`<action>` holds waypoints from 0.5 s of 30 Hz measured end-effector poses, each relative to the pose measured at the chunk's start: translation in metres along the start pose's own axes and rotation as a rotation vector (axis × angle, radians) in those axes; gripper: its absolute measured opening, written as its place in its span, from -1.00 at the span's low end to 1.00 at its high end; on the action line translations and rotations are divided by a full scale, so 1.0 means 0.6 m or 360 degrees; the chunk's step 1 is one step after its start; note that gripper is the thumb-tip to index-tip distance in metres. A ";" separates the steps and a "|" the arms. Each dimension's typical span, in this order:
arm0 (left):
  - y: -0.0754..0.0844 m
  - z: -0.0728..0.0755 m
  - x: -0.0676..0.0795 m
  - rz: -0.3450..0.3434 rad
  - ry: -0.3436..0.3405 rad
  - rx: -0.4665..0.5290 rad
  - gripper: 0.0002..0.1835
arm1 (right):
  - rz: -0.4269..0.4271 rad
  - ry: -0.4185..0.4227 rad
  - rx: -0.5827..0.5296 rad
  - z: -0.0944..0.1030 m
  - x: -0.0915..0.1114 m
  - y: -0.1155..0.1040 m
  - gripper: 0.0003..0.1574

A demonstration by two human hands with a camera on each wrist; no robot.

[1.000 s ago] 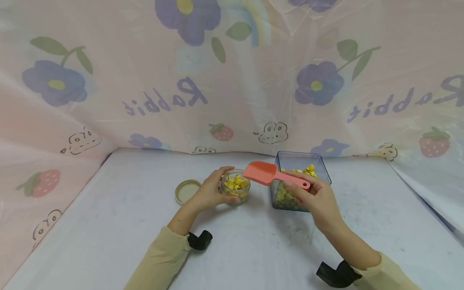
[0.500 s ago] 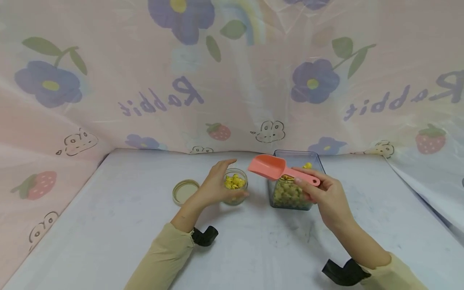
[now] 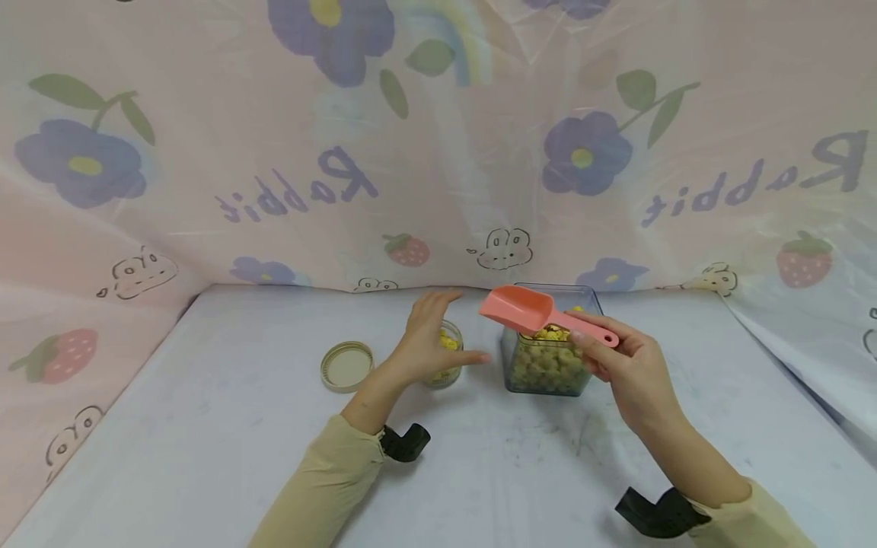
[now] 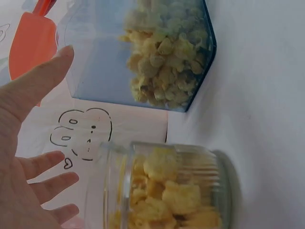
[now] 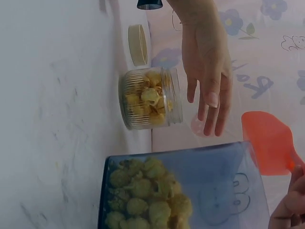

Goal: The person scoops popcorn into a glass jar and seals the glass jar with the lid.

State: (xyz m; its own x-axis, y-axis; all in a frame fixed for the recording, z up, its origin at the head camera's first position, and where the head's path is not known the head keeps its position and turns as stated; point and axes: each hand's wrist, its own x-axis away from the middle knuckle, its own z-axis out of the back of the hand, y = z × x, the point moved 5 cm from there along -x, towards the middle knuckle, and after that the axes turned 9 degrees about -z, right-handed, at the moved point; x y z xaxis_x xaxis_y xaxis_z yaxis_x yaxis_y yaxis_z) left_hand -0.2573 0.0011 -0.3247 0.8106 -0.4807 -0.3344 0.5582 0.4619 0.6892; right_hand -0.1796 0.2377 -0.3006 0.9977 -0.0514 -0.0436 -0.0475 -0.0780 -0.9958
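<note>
My right hand [image 3: 626, 373] pinches the handle of a coral-pink scoop [image 3: 517, 307] and holds it over a clear bluish square container [image 5: 217, 164]. The scoop's bowl looks bare inside. Yellow popcorn [image 5: 138, 202] fills the container's lower part. A small ribbed glass jar [image 5: 174, 102], also holding popcorn, stands upright left of the container. My left hand [image 3: 426, 346] is above the jar, thumb and fingers spread and holding nothing. In the head view it covers part of the jar; in the right wrist view the fingers show apart from the jar's mouth.
A round gold-rimmed lid [image 3: 347, 367] lies on the white tabletop [image 3: 479, 472] left of the jar. Behind the table hangs a pink printed sheet [image 3: 438, 152] with flowers and rabbits. Black wrist mounts [image 3: 406, 443] stick out from both sleeves.
My left hand has let go of the jar, spread its fingers and moved right toward the container. My right hand with the scoop has drifted slightly right. The jar stays beside the container.
</note>
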 end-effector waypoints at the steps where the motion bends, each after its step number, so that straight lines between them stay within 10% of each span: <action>1: 0.002 -0.001 -0.001 -0.0003 -0.0003 -0.0002 0.06 | 0.0005 -0.0003 0.0000 0.001 0.000 -0.002 -0.69; 15: 0.023 -0.019 -0.015 0.0005 -0.0044 -0.0059 0.07 | 0.0101 0.0007 -0.0058 0.024 0.004 -0.014 -0.70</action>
State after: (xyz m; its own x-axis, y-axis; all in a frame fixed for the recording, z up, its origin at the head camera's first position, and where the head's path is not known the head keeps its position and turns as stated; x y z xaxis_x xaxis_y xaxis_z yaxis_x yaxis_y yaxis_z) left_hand -0.2551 0.0204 -0.3195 0.8075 -0.4994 -0.3140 0.5622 0.4903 0.6659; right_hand -0.1763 0.2526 -0.2934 0.9924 -0.0618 -0.1062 -0.1126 -0.1105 -0.9875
